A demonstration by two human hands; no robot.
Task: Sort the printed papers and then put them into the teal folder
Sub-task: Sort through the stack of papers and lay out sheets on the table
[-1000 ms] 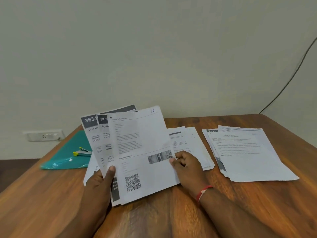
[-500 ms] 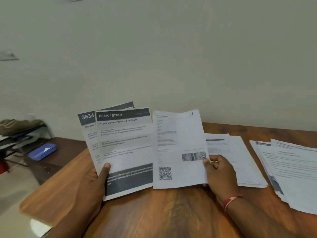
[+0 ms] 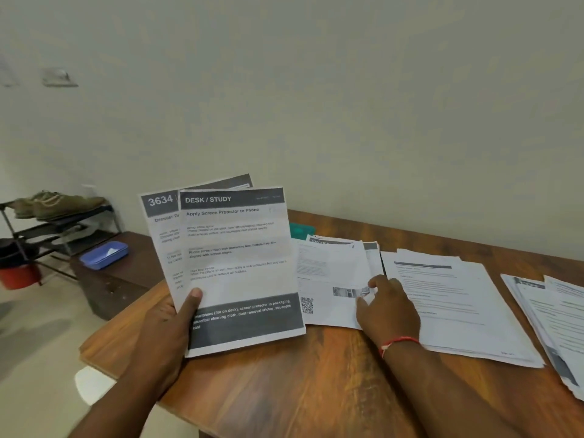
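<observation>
My left hand (image 3: pixel 164 330) grips a fan of printed sheets (image 3: pixel 237 248) upright, thumb on the front page headed "DESK / STUDY". My right hand (image 3: pixel 388 308) holds the right edge of a sheet with a QR code (image 3: pixel 328 273), which lies on a small pile on the wooden table (image 3: pixel 316 380). Only a corner of the teal folder (image 3: pixel 302 230) shows, behind the held sheets. A second paper pile (image 3: pixel 442 295) lies to the right of my right hand. A third pile (image 3: pixel 556 314) sits at the right edge of the view.
Left of the table stands a low dark cabinet (image 3: pixel 120 279) with a blue tray (image 3: pixel 104 254) on it. Behind it are a shoe rack (image 3: pixel 47 216) and a red bucket (image 3: pixel 19 276). The table's left edge runs just under my left forearm.
My right hand pulled the QR-code sheet off the fan and carried it right and down onto the pile on the table. The view swung left, bringing the cabinet and shoe rack into sight.
</observation>
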